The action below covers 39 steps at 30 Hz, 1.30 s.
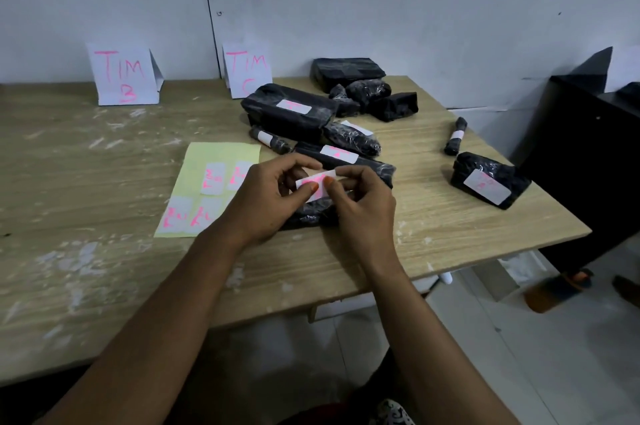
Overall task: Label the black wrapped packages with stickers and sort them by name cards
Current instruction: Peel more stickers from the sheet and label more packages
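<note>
Over one black package, both hands pinch one sticker.

White sticker with pink marks, pinched between fingers of both hands. Glossy black package under the fingertips. Pale yellow-green backing sheet left of the fingers, white stickers with pink writing on it. Beyond the fingers: white name cards, pink lettering. Light wood-grain table, whitish smears.
</note>
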{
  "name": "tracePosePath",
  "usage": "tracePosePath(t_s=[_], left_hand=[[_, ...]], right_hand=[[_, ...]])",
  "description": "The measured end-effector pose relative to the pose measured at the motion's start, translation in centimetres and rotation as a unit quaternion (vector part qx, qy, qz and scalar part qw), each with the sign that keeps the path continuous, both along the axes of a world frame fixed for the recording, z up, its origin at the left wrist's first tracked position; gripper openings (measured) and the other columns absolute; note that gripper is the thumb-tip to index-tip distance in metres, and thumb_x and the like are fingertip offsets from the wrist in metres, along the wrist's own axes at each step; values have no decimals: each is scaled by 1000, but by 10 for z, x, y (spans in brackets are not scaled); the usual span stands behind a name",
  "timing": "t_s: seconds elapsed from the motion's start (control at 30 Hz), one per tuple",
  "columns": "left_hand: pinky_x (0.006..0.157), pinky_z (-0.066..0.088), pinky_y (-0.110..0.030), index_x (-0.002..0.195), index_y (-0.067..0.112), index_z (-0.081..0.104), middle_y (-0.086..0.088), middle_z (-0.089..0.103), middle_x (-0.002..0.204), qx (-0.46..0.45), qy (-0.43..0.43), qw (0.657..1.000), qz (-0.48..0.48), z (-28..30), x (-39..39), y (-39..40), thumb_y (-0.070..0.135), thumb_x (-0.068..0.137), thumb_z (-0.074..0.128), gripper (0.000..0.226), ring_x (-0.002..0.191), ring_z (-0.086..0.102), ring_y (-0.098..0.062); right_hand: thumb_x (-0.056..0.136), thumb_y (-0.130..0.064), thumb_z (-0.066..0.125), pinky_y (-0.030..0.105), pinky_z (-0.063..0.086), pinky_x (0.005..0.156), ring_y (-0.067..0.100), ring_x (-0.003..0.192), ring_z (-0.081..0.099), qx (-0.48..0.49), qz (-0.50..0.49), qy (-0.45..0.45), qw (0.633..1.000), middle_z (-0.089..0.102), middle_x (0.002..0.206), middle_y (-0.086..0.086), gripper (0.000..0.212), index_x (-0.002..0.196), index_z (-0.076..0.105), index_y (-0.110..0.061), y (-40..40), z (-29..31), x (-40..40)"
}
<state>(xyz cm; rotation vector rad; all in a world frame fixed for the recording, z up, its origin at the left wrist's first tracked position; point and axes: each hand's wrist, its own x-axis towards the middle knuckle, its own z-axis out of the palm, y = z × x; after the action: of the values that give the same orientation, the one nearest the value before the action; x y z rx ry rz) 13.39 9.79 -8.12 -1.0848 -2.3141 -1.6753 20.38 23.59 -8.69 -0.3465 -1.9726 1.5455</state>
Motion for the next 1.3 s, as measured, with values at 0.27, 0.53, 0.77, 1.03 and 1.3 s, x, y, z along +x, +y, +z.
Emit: tracePosePath(t_s=[0.27,0.53,0.77,1.03,1.3], left_hand=[[59,51,-20,116,16,62,-1,68,89,43,-106,992,47,2,-5,-1,6,83,74,37,60,62,-13],[57,51,-23,114,14,56,0,69,75,61,-165,983,56,2,-9,-1,3,80,76,42,62,66,-14],[65,55,-24,117,20,51,4,69,78,15,-115,991,60,-3,-4,3,12,82,76,44,66,69,-12],[62,49,-16,119,21,51,3,70,78,-4,-103,993,64,-6,-6,2,9,79,79,50,68,66,-9],[69,54,-28,118,29,51,3,64,97,-53,-96,991,76,-8,-7,0,13,78,81,53,67,67,-13]], right_hand=[[85,-11,75,12,48,61,-2,64,63,-1,1,18,1000,70,72,-6,7,91,74,-14,12,1,-7],[88,-15,71,16,50,63,-1,68,62,32,-16,16,999,70,76,-9,4,88,74,-14,14,-8,-3],[91,-24,66,21,45,76,8,91,57,107,-53,-5,993,66,89,-10,5,89,70,-22,18,-17,-6],[86,-15,72,8,42,67,-3,74,60,87,-44,-3,995,69,78,-9,2,86,74,-14,17,-16,-6],[84,-23,74,45,54,72,20,82,64,91,-44,-54,993,65,72,-5,22,101,61,-30,16,-22,-10]])
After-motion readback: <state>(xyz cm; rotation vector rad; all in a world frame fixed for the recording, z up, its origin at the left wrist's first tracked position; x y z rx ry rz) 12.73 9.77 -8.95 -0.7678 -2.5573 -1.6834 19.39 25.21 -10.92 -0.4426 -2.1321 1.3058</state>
